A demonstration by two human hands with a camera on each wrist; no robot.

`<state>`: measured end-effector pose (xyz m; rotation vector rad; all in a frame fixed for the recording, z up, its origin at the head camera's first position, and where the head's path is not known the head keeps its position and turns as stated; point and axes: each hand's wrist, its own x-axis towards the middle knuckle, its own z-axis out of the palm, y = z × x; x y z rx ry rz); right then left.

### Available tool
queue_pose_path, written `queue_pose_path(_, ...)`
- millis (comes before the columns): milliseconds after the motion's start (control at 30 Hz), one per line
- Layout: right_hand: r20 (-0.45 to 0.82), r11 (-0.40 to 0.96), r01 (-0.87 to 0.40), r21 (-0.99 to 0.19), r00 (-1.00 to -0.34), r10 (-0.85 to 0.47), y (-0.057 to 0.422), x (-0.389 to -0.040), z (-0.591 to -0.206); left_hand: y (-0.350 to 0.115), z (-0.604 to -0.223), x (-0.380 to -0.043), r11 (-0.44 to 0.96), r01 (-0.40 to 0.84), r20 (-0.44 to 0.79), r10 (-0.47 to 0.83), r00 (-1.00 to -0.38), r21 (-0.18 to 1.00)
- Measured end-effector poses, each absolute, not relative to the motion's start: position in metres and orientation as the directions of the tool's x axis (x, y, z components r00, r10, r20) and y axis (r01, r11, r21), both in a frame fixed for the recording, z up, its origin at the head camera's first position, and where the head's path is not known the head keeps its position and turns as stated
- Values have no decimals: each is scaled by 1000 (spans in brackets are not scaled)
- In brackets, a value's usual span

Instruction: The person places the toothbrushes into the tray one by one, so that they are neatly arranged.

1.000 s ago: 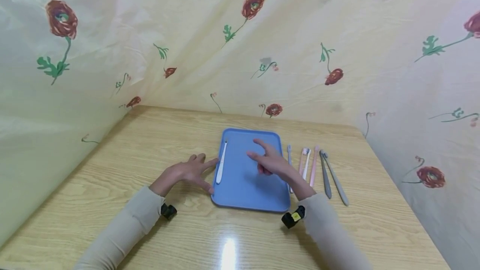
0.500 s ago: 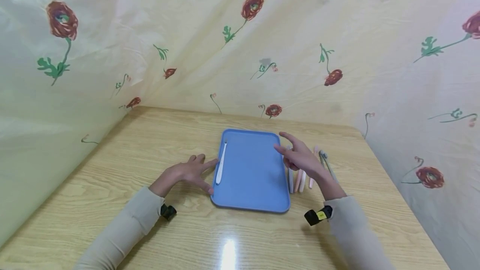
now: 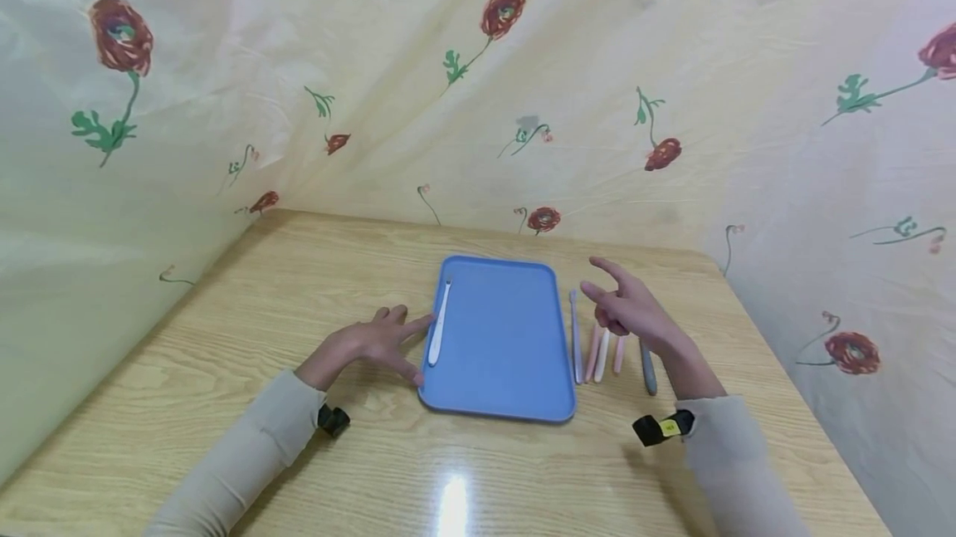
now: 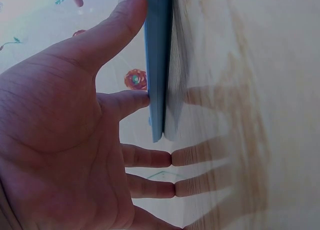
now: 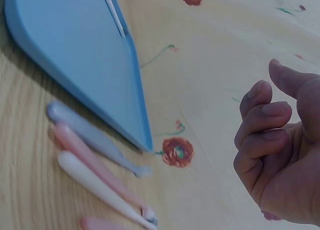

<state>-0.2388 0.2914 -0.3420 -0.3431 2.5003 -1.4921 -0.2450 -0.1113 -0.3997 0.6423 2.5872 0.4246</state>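
A blue tray [image 3: 500, 354] lies on the table with a white toothbrush [image 3: 439, 331] along its left side. My left hand [image 3: 373, 344] is spread at the tray's left edge; its thumb and index finger touch the rim, and the other fingertips rest on the table. Over the toothbrushes right of the tray, my right hand [image 3: 635, 310] hovers with nothing in it. Its index finger and thumb stick out, the other fingers loosely curled. Below it lie a blue toothbrush [image 5: 95, 135], a pink toothbrush [image 5: 92, 160] and a white toothbrush [image 5: 95, 182], among others.
Another pink toothbrush [image 3: 619, 356] and a dark grey toothbrush [image 3: 649, 371] lie farther right, partly hidden by the right hand. The wooden table [image 3: 358, 462] backs onto a flower-patterned cloth [image 3: 388, 105], which also hangs at both sides.
My right hand has moved right, from above the tray to above the row of toothbrushes. The left hand and the tray have stayed in place.
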Motion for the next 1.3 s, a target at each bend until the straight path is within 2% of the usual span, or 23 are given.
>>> queue_pose_path(367, -68, 519, -65, -852, -970, -232, 328, -233, -343, -113, -401, -246, 842, 366, -335, 503, -797, 396)
queue_pose_path(1300, -120, 571, -11, -821, -974, -191, 382, -214, -360, -113, -400, -246, 850, 350, -347, 490, -800, 393)
